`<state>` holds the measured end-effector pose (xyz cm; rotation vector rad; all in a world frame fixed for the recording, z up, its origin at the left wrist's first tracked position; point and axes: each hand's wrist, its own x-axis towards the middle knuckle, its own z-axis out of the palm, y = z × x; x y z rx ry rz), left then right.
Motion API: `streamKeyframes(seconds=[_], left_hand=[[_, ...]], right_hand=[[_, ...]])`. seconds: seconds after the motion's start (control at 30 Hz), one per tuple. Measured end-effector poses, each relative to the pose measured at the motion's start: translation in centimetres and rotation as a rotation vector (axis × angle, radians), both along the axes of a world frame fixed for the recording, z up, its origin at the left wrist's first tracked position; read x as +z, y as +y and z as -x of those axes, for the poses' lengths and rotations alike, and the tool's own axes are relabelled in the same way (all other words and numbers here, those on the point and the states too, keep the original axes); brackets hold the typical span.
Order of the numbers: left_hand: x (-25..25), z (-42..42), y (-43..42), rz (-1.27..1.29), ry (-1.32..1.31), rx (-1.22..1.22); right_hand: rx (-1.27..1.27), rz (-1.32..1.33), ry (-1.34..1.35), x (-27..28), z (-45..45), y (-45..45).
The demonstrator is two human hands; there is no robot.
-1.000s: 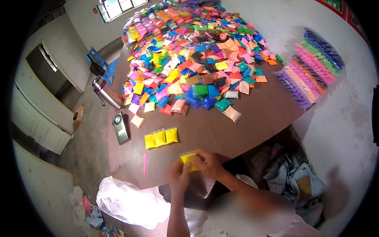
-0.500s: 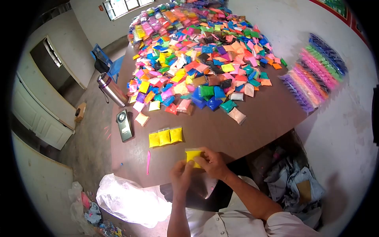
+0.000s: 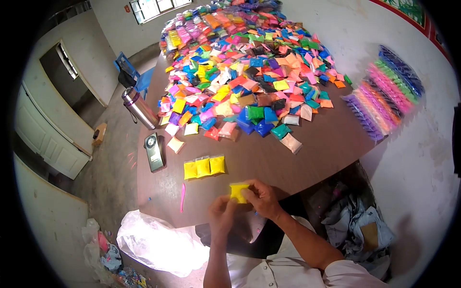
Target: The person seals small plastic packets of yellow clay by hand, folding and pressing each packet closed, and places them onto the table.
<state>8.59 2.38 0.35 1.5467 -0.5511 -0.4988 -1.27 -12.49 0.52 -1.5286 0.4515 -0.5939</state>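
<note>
The fingers of the right hand are pinched together on the right side of a small yellow packet, held up over the near edge of the brown worktop. The left hand sits at its lower left corner, fingers curled nearly closed; I can't tell whether they grip it. Just beyond lie three yellow packets side by side in a neat row, with a pink stick nearer the edge. I'd judge that three are in order and a fourth is in hand, apart from them, while the great mixed heap of coloured packets farther back lies unordered. Left of it stand a steel flask and a dark device with a round dial.
</note>
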Motion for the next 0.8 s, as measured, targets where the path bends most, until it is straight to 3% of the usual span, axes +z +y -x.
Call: streamKeyframes(seconds=[0.2, 0.4, 0.5, 0.73, 0.8], left_hand=[[2.4, 0.7, -0.6, 0.030, 0.174, -0.009], [0.5, 0.1, -0.1, 0.006, 0.151, -0.016], [0.9, 0.4, 0.0, 0.039, 0.156, 0.016], [1.5, 0.2, -0.1, -0.089, 0.058, -0.007], [1.7, 0.2, -0.2, -0.002, 0.103, -0.016]], right_hand=[[0.029, 0.008, 0.033, 0.5, 0.5, -0.1], [0.063, 0.172, 0.082, -0.7, 0.3, -0.1], [0.059, 0.142, 0.089, 1.3, 0.4, 0.3], [0.044, 0.097, 0.071, -0.4, 0.4, -0.1], [0.096, 0.101, 0.074, -0.3, 0.4, -0.1]])
